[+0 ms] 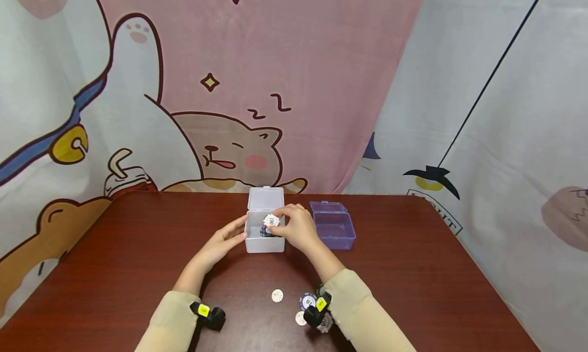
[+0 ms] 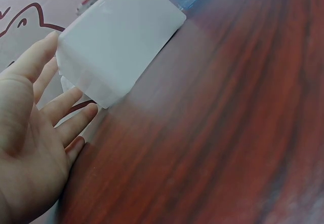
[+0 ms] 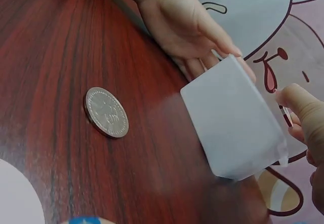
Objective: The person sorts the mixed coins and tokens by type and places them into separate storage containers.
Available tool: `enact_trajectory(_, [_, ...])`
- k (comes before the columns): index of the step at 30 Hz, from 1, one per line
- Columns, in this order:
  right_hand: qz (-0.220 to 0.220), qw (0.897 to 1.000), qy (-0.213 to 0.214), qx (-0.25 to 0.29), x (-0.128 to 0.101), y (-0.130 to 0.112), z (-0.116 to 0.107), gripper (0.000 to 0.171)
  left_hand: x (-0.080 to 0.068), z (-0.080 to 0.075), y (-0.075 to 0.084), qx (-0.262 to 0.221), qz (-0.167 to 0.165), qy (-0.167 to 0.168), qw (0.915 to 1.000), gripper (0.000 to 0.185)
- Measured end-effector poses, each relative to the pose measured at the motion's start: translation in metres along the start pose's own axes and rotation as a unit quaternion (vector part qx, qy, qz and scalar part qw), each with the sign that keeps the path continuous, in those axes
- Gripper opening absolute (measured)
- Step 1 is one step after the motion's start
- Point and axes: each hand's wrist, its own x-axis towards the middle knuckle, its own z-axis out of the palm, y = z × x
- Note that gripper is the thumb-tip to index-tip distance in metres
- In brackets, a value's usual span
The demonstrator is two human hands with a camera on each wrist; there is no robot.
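Note:
My right hand pinches a white-faced poker chip between thumb and fingers, above the opening of a white plastic box whose lid is up. A dark blue chip shows beneath it in the box, partly covered. On the box's left side, the fingertips of my left hand rest against the wall. The left wrist view shows that hand's fingers spread and nearly straight beside the box. Only the edge of the pinched chip appears in the right wrist view.
Right of the white box stands a translucent purple box with its lid up. Nearer me lie a silver coin, a pale coin, a blue-and-white chip and a grey chip, some partly behind my right wrist camera.

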Motion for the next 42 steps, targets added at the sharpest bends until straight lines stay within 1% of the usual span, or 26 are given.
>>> enact_trajectory(4, [0.019, 1.000, -0.009, -0.004, 0.002, 0.003, 0.006, 0.031, 0.000, 0.000, 0.000, 0.001, -0.002, 0.002, 1.0000, 0.054])
enact_trajectory(9, [0.039, 0.999, -0.023, -0.027, 0.005, 0.005, 0.012, 0.031, 0.000, 0.001, 0.001, 0.000, -0.006, 0.003, 1.0000, 0.053])
enact_trajectory(12, [0.052, 0.997, -0.031, -0.037, 0.005, 0.006, 0.014, 0.032, -0.001, 0.000, 0.000, -0.004, -0.003, -0.002, 1.0000, 0.054])
enact_trajectory(20, [0.063, 0.996, -0.039, -0.049, 0.008, 0.006, 0.016, 0.033, -0.001, -0.001, 0.001, -0.002, -0.001, 0.001, 1.0000, 0.055])
enact_trajectory(26, [0.076, 0.995, -0.048, -0.052, 0.007, 0.003, 0.015, 0.041, -0.001, -0.001, 0.001, -0.002, -0.001, -0.002, 1.0000, 0.055])
enact_trajectory(29, [0.073, 0.995, -0.047, -0.048, 0.006, 0.003, 0.014, 0.043, 0.000, 0.000, 0.000, -0.003, -0.001, -0.003, 1.0000, 0.054])
enact_trajectory(33, [0.064, 0.997, -0.044, -0.025, 0.004, 0.005, 0.014, 0.043, 0.000, 0.000, -0.001, -0.003, 0.000, -0.004, 1.0000, 0.054])
enact_trajectory(38, [0.037, 0.999, -0.032, 0.020, 0.000, 0.008, 0.010, 0.041, 0.000, 0.000, 0.000, -0.003, 0.000, -0.004, 1.0000, 0.054])
enact_trajectory(42, [0.016, 0.999, -0.027, 0.039, -0.003, 0.007, 0.004, 0.040, 0.000, 0.000, 0.000, -0.004, 0.003, -0.003, 1.0000, 0.054])
